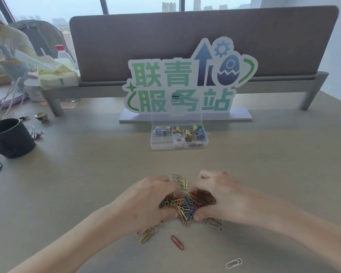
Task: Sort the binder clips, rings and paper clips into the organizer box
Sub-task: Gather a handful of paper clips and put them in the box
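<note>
Coloured wire, thin and glossy, makes up the heap of paper clips (187, 203) lying on the desk (87, 174) close in front of the person, and both hands are cupped round it from either side: the left hand (146, 200) with its fingers curled into the pile's left flank, the right hand (219, 196) curled likewise against the right, thumbs nearly meeting at the near edge. Each holds a share of the same tangled mass, so neither is nearer than the other. A few clips lie loose outside the scoop, among them a red clip (177, 242) just on the near side and a white clip (233, 263) farther toward the person's right. What the next move turns on, I would judge, is that the organizer box (156, 142) sits straight ahead, well apart from the pile, its long side running across the desk and its clear lid propped open at the back. Its right compartments already carry binder clips (193, 132) and pastel rings (178, 138) (the left ones hold only a small white eraser (161, 130), as far as I can tell). The clips look slippery and apt to snag together or spill. Behind the box stands a glossy cut-out sign (185, 83); a dark felt cup (10, 136) sits off to the left.
</note>
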{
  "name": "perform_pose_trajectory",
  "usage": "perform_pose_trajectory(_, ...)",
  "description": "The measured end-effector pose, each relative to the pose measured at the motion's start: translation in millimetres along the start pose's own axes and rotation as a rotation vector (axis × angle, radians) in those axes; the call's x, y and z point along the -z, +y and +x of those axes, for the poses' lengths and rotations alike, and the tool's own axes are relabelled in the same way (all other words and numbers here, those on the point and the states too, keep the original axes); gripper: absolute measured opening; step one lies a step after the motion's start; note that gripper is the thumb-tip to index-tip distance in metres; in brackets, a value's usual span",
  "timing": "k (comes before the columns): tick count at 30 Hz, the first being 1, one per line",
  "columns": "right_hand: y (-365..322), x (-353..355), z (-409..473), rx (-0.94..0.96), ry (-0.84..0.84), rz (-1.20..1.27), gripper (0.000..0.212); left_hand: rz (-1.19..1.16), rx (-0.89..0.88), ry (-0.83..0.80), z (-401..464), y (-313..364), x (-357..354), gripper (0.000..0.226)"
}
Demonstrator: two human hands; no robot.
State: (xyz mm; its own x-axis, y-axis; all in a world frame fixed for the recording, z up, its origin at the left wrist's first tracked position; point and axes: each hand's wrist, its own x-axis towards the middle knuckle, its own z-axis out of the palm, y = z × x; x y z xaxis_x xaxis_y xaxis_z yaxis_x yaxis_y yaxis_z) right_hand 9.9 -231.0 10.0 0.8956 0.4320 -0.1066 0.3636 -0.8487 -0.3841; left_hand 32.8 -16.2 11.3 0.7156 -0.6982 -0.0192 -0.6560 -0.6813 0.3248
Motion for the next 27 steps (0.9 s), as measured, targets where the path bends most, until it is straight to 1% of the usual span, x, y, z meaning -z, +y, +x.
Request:
perform_pose_trajectory(5,0,-3,0,0.036,0.022,-0.054,0.037,-0.049,-0.008,0.076,0,-2,-5,0.015)
perform_pose_trajectory(10,-1,-4,-1,0.095,0.076,-0.111,0.022,-0.066,0.018,0.112,0,-3,-7,0.012)
perform_pose_trajectory(14,1,-1,-1,0.121,0.110,-0.104,0.019,-0.097,0.047,0.126,0,-2,-6,0.012)
perform_pose_trajectory(18,5,5,-1,0.089,0.123,-0.042,0.019,-0.150,0.057,0.143,-2,-3,-2,0.012)
perform_pose_trajectory(21,7,10,-1,0.053,0.134,0.036,0.021,-0.187,0.074,0.179,-4,-6,0,0.012)
perform_pose_trajectory(27,3,25,1,0.030,0.183,0.192,0.019,-0.282,0.094,0.191,-3,-13,3,0.013)
